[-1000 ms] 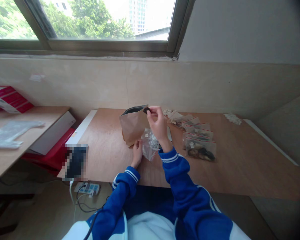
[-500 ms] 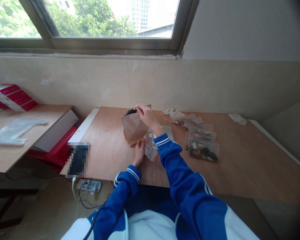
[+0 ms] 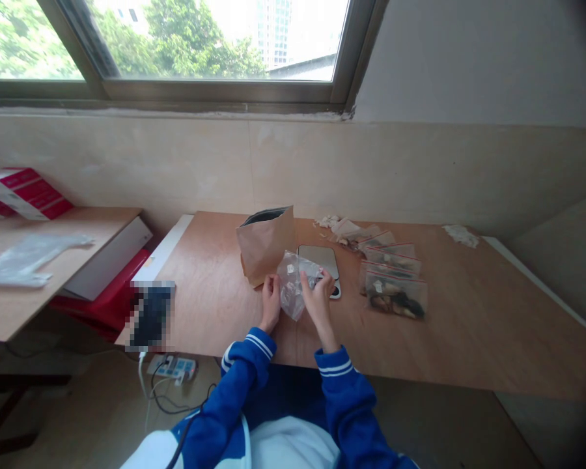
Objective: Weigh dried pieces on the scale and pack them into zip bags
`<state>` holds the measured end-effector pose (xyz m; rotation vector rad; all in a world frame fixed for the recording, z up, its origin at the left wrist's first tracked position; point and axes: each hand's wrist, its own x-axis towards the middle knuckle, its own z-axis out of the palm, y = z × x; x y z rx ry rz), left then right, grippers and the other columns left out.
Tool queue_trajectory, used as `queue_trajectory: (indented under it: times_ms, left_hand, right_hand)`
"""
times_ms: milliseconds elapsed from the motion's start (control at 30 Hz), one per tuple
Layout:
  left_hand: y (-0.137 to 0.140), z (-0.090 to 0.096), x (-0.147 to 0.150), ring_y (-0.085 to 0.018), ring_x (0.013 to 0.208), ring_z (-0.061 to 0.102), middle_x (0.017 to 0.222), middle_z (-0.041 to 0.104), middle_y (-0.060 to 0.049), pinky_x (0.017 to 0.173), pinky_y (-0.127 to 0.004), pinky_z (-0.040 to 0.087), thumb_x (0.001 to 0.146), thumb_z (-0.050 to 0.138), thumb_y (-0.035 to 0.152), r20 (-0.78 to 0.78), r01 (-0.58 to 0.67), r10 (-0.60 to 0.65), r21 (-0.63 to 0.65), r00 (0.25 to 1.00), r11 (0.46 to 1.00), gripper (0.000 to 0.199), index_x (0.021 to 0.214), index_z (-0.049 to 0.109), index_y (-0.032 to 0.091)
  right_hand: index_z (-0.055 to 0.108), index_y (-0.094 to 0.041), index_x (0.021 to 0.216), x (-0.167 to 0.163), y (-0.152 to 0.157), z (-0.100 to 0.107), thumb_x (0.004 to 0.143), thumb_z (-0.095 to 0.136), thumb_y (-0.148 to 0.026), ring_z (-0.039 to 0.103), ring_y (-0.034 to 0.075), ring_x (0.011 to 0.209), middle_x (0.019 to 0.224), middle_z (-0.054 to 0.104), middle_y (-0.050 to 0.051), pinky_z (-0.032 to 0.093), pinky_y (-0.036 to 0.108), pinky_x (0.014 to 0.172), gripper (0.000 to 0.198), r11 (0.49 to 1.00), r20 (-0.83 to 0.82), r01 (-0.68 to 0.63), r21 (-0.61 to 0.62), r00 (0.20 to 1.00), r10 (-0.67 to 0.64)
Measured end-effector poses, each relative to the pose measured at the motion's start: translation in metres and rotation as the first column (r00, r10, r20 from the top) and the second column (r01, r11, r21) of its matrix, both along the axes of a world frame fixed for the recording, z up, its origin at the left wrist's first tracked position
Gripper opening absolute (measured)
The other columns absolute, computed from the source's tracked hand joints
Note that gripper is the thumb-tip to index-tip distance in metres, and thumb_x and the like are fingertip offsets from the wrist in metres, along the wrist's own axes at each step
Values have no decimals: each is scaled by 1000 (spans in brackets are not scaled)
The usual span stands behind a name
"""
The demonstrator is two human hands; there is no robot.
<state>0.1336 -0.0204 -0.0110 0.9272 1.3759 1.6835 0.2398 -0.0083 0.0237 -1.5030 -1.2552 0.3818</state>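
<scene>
A clear plastic bag (image 3: pixel 291 290) with a small white label is stretched between my two hands. My left hand (image 3: pixel 270 301) pinches its left edge, close to the foot of a brown paper bag (image 3: pixel 264 244). On its right side, my right hand (image 3: pixel 318 296) grips the clear bag, fingers closed. The paper bag stands upright with its dark-lined mouth open; its contents cannot be seen. Behind the clear bag lies a flat kitchen scale (image 3: pixel 320 259), partly covered by it and by my right hand.
Several filled zip bags (image 3: pixel 396 296) with red seals lie in an overlapping row on the right. White scraps (image 3: pixel 461 236) sit at the back right. A phone (image 3: pixel 151 316), blurred out, rests at the table's left edge, its cable running down to a power strip (image 3: pixel 176 367).
My right hand has let go of the paper bag's rim and come down to the right side of the clear bag. My left hand has stayed nearly in place. More of the scale shows.
</scene>
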Motion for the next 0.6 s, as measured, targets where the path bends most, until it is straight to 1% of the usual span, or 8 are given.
queue_trajectory:
  times_ms: [33, 100, 200, 333, 400, 467, 533, 600]
  left_hand:
    - [-2, 2, 2, -17, 76, 54, 77, 55, -2, 74, -29, 47, 89, 51, 54, 2, -9, 9, 3, 1000, 1000, 34, 82, 52, 21]
    - [-6, 4, 5, -17, 74, 53, 76, 55, -2, 72, -28, 46, 88, 50, 56, 8, -29, 29, 7, 1000, 1000, 35, 82, 51, 21]
    - [-10, 6, 7, -15, 68, 51, 73, 53, 0, 66, -27, 45, 87, 51, 58, 19, -31, 31, 0, 999, 1000, 37, 81, 51, 21]
    - [-17, 8, 1, -9, 50, 41, 59, 45, 5, 48, -21, 35, 84, 56, 59, 31, 68, -67, -37, 997, 997, 40, 79, 52, 20]
    - [-24, 9, -5, -7, 44, 37, 55, 42, 7, 43, -20, 30, 84, 57, 60, 30, 110, -108, -65, 994, 992, 41, 79, 52, 20]
    - [-33, 9, -13, -6, 39, 34, 51, 41, 9, 40, -19, 27, 83, 56, 62, 24, 146, -144, -105, 989, 984, 42, 81, 52, 20]
    - [-43, 7, -23, -7, 34, 34, 46, 39, 10, 36, -19, 24, 81, 57, 64, 18, 185, -185, -162, 983, 969, 45, 85, 53, 20]
    - [-52, 2, -34, -8, 31, 34, 43, 39, 10, 33, -19, 23, 78, 59, 67, 14, 206, -208, -227, 978, 952, 49, 88, 54, 19]
  right_hand:
    - [52, -11, 114, 2, -4, -10, 79, 57, -64, 53, 34, 116, 117, 58, 24, 41, 51, 98, 63, 998, -60, -19, -57, 998, 15]
    - [56, -14, 108, 6, -8, -21, 76, 61, -65, 61, 31, 104, 109, 64, 19, 49, 44, 88, 60, 979, -219, -158, -133, 967, 126]
    - [61, -17, 93, 14, -6, -19, 79, 58, -63, 67, 24, 77, 84, 69, 10, 53, 34, 69, 49, 919, -412, -371, -136, 864, 288]
    - [59, -18, 88, 19, -7, -12, 83, 52, -65, 53, 17, 44, 58, 56, -1, 43, 27, 42, 48, 927, -504, -347, -146, 832, 232]
    - [58, -19, 91, 15, -9, -14, 85, 48, -64, 46, 14, 37, 57, 54, -3, 38, 25, 37, 46, 935, -493, -314, -164, 847, 198]
    - [59, -19, 91, 12, -10, -19, 87, 46, -61, 49, 14, 42, 62, 60, 0, 43, 26, 42, 44, 950, -406, -283, -136, 890, 207]
    - [61, -18, 87, 12, -10, -26, 87, 46, -59, 58, 18, 56, 69, 65, 5, 49, 28, 54, 44, 944, -270, -317, -94, 921, 283]
    - [63, -18, 85, 18, -8, -32, 87, 47, -58, 62, 21, 65, 72, 67, 8, 50, 31, 60, 43, 909, -143, -403, -103, 911, 388]
